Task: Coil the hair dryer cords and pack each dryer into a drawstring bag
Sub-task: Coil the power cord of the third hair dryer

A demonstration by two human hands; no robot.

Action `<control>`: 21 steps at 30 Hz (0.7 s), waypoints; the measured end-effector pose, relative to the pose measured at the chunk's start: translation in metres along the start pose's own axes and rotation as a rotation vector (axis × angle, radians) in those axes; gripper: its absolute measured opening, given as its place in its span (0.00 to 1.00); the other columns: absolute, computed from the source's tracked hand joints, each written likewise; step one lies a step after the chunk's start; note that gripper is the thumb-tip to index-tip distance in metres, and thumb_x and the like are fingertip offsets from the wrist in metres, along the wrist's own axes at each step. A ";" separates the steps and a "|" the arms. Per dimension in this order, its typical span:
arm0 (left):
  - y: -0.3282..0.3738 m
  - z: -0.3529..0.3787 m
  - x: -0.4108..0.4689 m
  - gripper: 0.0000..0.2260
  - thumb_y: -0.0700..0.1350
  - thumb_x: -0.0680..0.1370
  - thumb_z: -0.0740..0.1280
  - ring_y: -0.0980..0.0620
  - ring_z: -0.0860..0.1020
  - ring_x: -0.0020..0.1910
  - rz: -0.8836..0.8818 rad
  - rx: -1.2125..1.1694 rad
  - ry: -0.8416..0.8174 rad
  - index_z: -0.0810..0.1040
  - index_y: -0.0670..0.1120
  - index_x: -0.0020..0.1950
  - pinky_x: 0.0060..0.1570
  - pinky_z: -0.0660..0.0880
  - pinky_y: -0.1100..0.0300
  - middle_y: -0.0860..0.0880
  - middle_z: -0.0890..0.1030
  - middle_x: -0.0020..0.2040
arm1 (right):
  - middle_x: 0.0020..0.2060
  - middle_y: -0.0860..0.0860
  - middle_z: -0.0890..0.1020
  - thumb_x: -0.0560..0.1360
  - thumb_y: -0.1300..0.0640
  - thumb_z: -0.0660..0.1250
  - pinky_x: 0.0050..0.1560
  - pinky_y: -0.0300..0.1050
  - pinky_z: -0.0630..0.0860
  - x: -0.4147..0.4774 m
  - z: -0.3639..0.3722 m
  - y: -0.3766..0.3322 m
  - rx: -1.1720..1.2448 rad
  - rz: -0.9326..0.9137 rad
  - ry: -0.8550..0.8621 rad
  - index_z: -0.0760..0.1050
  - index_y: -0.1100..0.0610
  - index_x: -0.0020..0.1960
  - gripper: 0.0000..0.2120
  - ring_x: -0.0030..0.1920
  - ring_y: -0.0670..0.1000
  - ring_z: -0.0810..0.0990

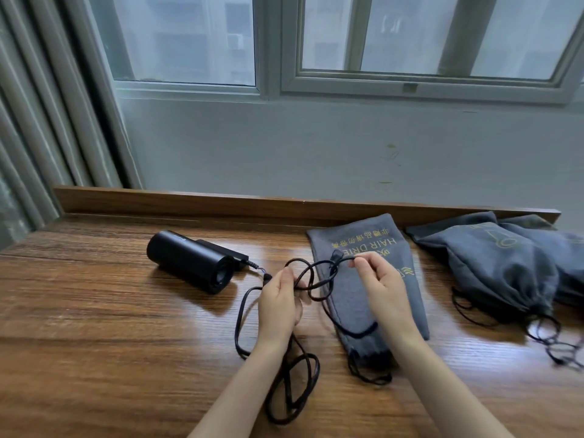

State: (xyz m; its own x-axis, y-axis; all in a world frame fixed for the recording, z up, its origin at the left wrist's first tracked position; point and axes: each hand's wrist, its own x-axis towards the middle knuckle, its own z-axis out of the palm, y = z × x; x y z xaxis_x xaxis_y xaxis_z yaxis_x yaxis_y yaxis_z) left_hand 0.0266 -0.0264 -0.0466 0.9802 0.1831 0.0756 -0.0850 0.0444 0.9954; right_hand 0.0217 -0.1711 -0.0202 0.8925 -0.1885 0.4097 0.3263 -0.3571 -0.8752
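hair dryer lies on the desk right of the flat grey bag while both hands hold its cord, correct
No: the head view shows the hair dryer left of the flat grey bag, not right. It lies on the desk, left hand and right hand holding its cord.

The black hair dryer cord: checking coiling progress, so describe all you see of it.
Thin black rubbery cord runs from the black cylindrical hair dryer on the wooden table. The left hand grips loose loops; the right hand pinches a stretch above the flat grey fabric bag. Slack lies looped on the table.
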 end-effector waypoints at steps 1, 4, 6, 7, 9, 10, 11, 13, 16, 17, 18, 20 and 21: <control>0.000 0.000 0.000 0.18 0.48 0.82 0.55 0.56 0.61 0.18 -0.001 0.033 -0.016 0.72 0.40 0.37 0.21 0.56 0.64 0.51 0.67 0.21 | 0.24 0.41 0.73 0.79 0.58 0.59 0.25 0.28 0.62 0.001 0.000 0.000 0.121 0.098 0.019 0.74 0.52 0.39 0.11 0.24 0.39 0.68; 0.004 -0.002 0.000 0.16 0.47 0.80 0.59 0.57 0.59 0.19 0.014 0.079 -0.057 0.73 0.41 0.36 0.23 0.55 0.63 0.54 0.62 0.20 | 0.19 0.43 0.65 0.80 0.57 0.57 0.19 0.28 0.57 0.007 -0.006 0.003 0.425 0.371 0.095 0.74 0.53 0.39 0.13 0.19 0.41 0.61; 0.008 -0.003 -0.003 0.09 0.46 0.79 0.62 0.60 0.59 0.17 0.018 0.011 -0.095 0.78 0.48 0.41 0.19 0.55 0.66 0.56 0.64 0.18 | 0.20 0.44 0.61 0.81 0.56 0.56 0.18 0.30 0.54 0.011 -0.009 0.005 0.569 0.454 0.144 0.74 0.55 0.41 0.12 0.19 0.41 0.57; 0.010 -0.003 -0.004 0.05 0.45 0.78 0.64 0.60 0.58 0.16 0.017 -0.030 -0.121 0.78 0.51 0.45 0.18 0.55 0.68 0.56 0.64 0.18 | 0.21 0.44 0.61 0.81 0.57 0.56 0.18 0.30 0.54 0.013 -0.009 0.005 0.619 0.475 0.163 0.73 0.56 0.41 0.12 0.19 0.41 0.57; 0.014 -0.006 -0.004 0.03 0.44 0.77 0.65 0.60 0.58 0.16 0.006 -0.079 -0.130 0.78 0.52 0.47 0.17 0.55 0.69 0.55 0.66 0.20 | 0.24 0.44 0.61 0.81 0.57 0.57 0.17 0.30 0.55 0.017 -0.014 0.004 0.741 0.524 0.223 0.73 0.57 0.41 0.11 0.18 0.41 0.58; 0.016 -0.010 -0.002 0.03 0.43 0.77 0.65 0.60 0.58 0.16 -0.011 -0.112 -0.089 0.79 0.50 0.46 0.16 0.54 0.69 0.53 0.67 0.22 | 0.25 0.45 0.62 0.80 0.58 0.57 0.16 0.29 0.56 0.021 -0.020 0.004 0.821 0.563 0.280 0.72 0.57 0.41 0.11 0.18 0.41 0.59; 0.018 -0.018 0.003 0.04 0.43 0.77 0.65 0.60 0.57 0.16 -0.036 -0.153 -0.024 0.80 0.48 0.44 0.16 0.53 0.70 0.51 0.67 0.23 | 0.27 0.46 0.63 0.80 0.58 0.58 0.16 0.29 0.57 0.025 -0.029 0.005 0.901 0.598 0.359 0.72 0.56 0.40 0.11 0.17 0.41 0.60; 0.019 -0.033 0.010 0.07 0.43 0.77 0.65 0.60 0.57 0.16 -0.036 -0.181 0.090 0.82 0.47 0.43 0.16 0.53 0.70 0.51 0.65 0.22 | 0.30 0.47 0.62 0.81 0.58 0.57 0.17 0.28 0.57 0.033 -0.048 0.012 0.872 0.576 0.464 0.70 0.55 0.41 0.11 0.17 0.41 0.61; 0.021 -0.030 0.009 0.10 0.46 0.78 0.63 0.59 0.58 0.16 0.062 -0.100 0.014 0.83 0.47 0.45 0.17 0.54 0.69 0.54 0.62 0.18 | 0.31 0.47 0.62 0.81 0.58 0.56 0.17 0.28 0.57 0.036 -0.052 0.020 0.769 0.528 0.424 0.72 0.55 0.42 0.10 0.17 0.40 0.61; 0.020 -0.026 0.008 0.10 0.47 0.78 0.62 0.58 0.58 0.16 0.055 -0.111 -0.002 0.83 0.47 0.44 0.17 0.54 0.68 0.54 0.62 0.18 | 0.30 0.47 0.62 0.81 0.57 0.56 0.17 0.28 0.57 0.036 -0.051 0.021 0.782 0.538 0.434 0.72 0.55 0.43 0.10 0.17 0.40 0.61; 0.020 -0.025 0.008 0.10 0.47 0.79 0.62 0.59 0.57 0.16 0.039 -0.168 0.007 0.82 0.47 0.44 0.17 0.53 0.68 0.54 0.62 0.18 | 0.30 0.46 0.62 0.81 0.57 0.56 0.17 0.28 0.57 0.036 -0.052 0.023 0.814 0.549 0.462 0.72 0.55 0.43 0.10 0.17 0.41 0.61; 0.021 -0.033 0.013 0.10 0.47 0.79 0.62 0.60 0.57 0.16 -0.003 -0.436 0.072 0.81 0.46 0.43 0.18 0.55 0.68 0.55 0.61 0.19 | 0.30 0.46 0.61 0.81 0.57 0.56 0.17 0.28 0.57 0.037 -0.060 0.027 0.882 0.589 0.529 0.71 0.55 0.41 0.11 0.15 0.42 0.61; 0.022 -0.040 0.017 0.10 0.48 0.79 0.62 0.60 0.57 0.17 -0.026 -0.595 0.118 0.80 0.45 0.44 0.19 0.57 0.69 0.55 0.61 0.19 | 0.30 0.46 0.61 0.81 0.57 0.55 0.16 0.29 0.56 0.036 -0.063 0.030 0.894 0.625 0.528 0.71 0.55 0.41 0.11 0.15 0.42 0.60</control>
State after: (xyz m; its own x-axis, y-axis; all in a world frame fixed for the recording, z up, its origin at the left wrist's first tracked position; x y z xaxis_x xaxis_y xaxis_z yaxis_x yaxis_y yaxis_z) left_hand 0.0338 0.0173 -0.0253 0.9598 0.2804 0.0109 -0.1800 0.5855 0.7904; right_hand 0.0442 -0.2461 -0.0153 0.8041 -0.5270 -0.2751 0.1700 0.6473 -0.7430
